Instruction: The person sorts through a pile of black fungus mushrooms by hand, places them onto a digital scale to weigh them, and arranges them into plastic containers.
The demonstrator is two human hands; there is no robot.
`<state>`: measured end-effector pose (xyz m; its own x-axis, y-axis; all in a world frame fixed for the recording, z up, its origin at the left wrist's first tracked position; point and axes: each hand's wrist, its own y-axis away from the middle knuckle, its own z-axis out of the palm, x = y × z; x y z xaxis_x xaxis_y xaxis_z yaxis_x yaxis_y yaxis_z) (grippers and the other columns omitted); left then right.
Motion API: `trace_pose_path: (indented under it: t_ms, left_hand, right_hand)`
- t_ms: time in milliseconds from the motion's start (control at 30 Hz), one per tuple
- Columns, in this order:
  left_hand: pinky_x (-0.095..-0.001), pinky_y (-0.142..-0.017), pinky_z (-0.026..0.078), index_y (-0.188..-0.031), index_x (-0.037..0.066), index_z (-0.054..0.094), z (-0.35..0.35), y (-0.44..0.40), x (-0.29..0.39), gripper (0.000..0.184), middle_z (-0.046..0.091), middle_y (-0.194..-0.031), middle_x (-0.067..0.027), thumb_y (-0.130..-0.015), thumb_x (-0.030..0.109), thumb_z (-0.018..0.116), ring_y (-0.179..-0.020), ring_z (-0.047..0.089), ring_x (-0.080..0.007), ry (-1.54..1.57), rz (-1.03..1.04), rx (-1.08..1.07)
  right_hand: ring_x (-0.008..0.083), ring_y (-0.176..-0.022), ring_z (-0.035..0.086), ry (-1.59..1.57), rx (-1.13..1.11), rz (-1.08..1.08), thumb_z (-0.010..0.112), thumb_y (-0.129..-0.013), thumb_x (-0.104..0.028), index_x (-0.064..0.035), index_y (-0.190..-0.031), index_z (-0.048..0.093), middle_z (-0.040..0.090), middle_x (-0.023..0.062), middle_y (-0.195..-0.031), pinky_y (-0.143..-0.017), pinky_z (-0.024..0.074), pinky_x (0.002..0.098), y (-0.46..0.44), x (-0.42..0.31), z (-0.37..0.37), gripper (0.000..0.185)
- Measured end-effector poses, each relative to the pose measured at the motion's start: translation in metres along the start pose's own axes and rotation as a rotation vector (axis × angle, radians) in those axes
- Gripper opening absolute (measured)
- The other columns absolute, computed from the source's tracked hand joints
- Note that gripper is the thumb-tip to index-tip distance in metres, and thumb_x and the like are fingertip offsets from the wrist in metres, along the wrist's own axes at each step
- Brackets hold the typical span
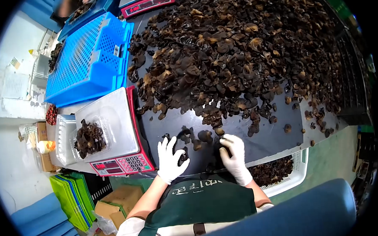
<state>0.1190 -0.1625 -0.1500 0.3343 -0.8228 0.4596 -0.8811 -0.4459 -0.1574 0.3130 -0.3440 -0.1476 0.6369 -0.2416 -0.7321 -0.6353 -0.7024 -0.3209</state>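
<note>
My left hand [169,160], in a white glove, rests on the dark tabletop with its fingers spread. A dark wood ear mushroom piece [183,156] lies by its thumb. My right hand [235,157], also gloved, is loosely curved, its thumb apart from the fingers, beside dark pieces partly in its shadow. Between and beyond the hands lie a few loose wood ear mushrooms [205,136]. A large heap of wood ears [237,57] covers the table behind them. To the left, a red scale [132,163] carries a clear plastic tray [108,143] holding wood ears [89,139].
An upturned blue crate [83,59] stands beyond the scale, with a second scale [148,5] farther back. A white basket [299,172] of wood ears sits below the table edge at right. Clear trays [65,140] are stacked left; green crates [72,201] and a cardboard box [119,201] are below.
</note>
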Motion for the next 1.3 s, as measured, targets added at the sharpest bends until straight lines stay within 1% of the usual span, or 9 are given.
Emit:
trace_pose_path:
  t_ms: [267, 333, 500, 633, 800, 867, 1000, 1067, 1300]
  left_hand:
    - [-0.0569, -0.109, 0.030, -0.113, 0.011, 0.066, -0.002, 0.019, 0.003, 0.048, 0.040, -0.144, -0.0252, -0.070, 0.028, 0.079, -0.131, 0.039, -0.0471, 0.202, 0.029, 0.019]
    - [-0.0521, -0.108, 0.035, -0.118, 0.010, 0.064, 0.002, 0.022, 0.003, 0.051, 0.040, -0.144, -0.0261, -0.071, 0.023, 0.078, -0.130, 0.041, -0.0458, 0.334, -0.039, 0.050]
    - [-0.0489, -0.106, 0.040, -0.121, 0.007, 0.059, -0.005, 0.012, -0.002, 0.052, 0.038, -0.142, -0.0276, -0.072, 0.014, 0.077, -0.127, 0.045, -0.0453, 0.301, -0.077, 0.173]
    - [-0.0506, -0.108, 0.036, -0.131, 0.008, 0.052, -0.008, 0.012, -0.012, 0.070, 0.033, -0.145, -0.0266, -0.069, 0.021, 0.080, -0.132, 0.037, -0.0450, 0.187, -0.200, 0.201]
    - [-0.0660, -0.111, 0.018, -0.146, 0.006, 0.038, -0.009, 0.014, -0.013, 0.099, 0.026, -0.150, -0.0290, -0.065, 0.045, 0.082, -0.139, 0.027, -0.0471, 0.103, -0.149, -0.056]
    - [-0.0671, -0.111, 0.016, -0.147, 0.007, 0.037, -0.006, 0.016, -0.011, 0.100, 0.025, -0.151, -0.0287, -0.066, 0.046, 0.081, -0.140, 0.026, -0.0465, 0.040, -0.116, -0.119]
    - [-0.0549, -0.110, 0.028, -0.141, 0.007, 0.045, 0.006, 0.016, -0.016, 0.087, 0.038, -0.143, -0.0240, -0.068, 0.038, 0.081, -0.132, 0.037, -0.0426, 0.046, -0.085, 0.013]
    - [-0.0452, -0.099, 0.042, -0.119, 0.007, 0.061, 0.006, 0.006, -0.013, 0.055, 0.054, -0.125, -0.0176, -0.070, 0.026, 0.081, -0.115, 0.052, -0.0367, 0.118, -0.035, 0.086]
    - [-0.0419, -0.088, 0.050, -0.100, 0.008, 0.067, 0.002, 0.015, -0.010, 0.023, 0.059, -0.111, -0.0150, -0.079, 0.016, 0.074, -0.103, 0.058, -0.0350, 0.169, 0.058, 0.035]
  right_hand:
    - [0.0355, -0.116, 0.055, 0.183, 0.056, 0.029, 0.068, -0.077, -0.003, -0.0049, -0.113, 0.064, 0.059, 0.0169, -0.124, -0.101, 0.0430, 0.0442, -0.033, 0.020, -0.005, 0.036]
    - [0.0391, -0.122, 0.048, 0.103, -0.276, 0.039, 0.072, -0.074, -0.014, -0.0055, -0.123, 0.059, 0.053, 0.0187, -0.132, -0.106, 0.0371, 0.0472, -0.041, -0.002, 0.001, 0.051]
    - [0.0380, -0.126, 0.045, 0.077, -0.363, -0.147, 0.075, -0.071, -0.016, -0.0068, -0.127, 0.057, 0.051, 0.0164, -0.135, -0.107, 0.0352, 0.0478, -0.009, -0.025, 0.024, 0.060]
    - [0.0383, -0.123, 0.048, 0.054, -0.127, -0.049, 0.079, -0.067, -0.017, -0.0066, -0.124, 0.058, 0.054, 0.0171, -0.131, -0.105, 0.0364, 0.0486, -0.006, -0.008, 0.002, 0.062]
    - [0.0480, -0.140, 0.027, 0.198, -0.566, -0.027, 0.088, -0.057, -0.044, -0.0016, -0.142, 0.042, 0.031, 0.0300, -0.149, -0.115, 0.0170, 0.0610, 0.016, -0.006, -0.026, 0.105]
    - [0.0515, -0.138, 0.027, 0.213, -0.585, -0.089, 0.088, -0.057, -0.045, 0.0003, -0.139, 0.045, 0.032, 0.0323, -0.146, -0.113, 0.0192, 0.0632, 0.028, -0.003, -0.018, 0.103]
    - [0.0505, -0.133, 0.032, 0.229, -0.468, -0.064, 0.084, -0.062, -0.040, 0.0010, -0.136, 0.047, 0.036, 0.0318, -0.142, -0.111, 0.0239, 0.0611, 0.013, -0.021, 0.004, 0.092]
    - [0.0478, -0.133, 0.033, 0.159, -0.364, -0.122, 0.084, -0.062, -0.037, 0.0003, -0.135, 0.045, 0.037, 0.0290, -0.140, -0.111, 0.0269, 0.0574, 0.011, -0.018, 0.027, 0.090]
    - [0.0335, -0.106, 0.056, 0.043, -0.404, -0.278, 0.077, -0.074, -0.017, -0.0071, -0.123, 0.057, 0.056, 0.0148, -0.124, -0.091, 0.0460, 0.0438, 0.028, -0.027, 0.038, 0.054]
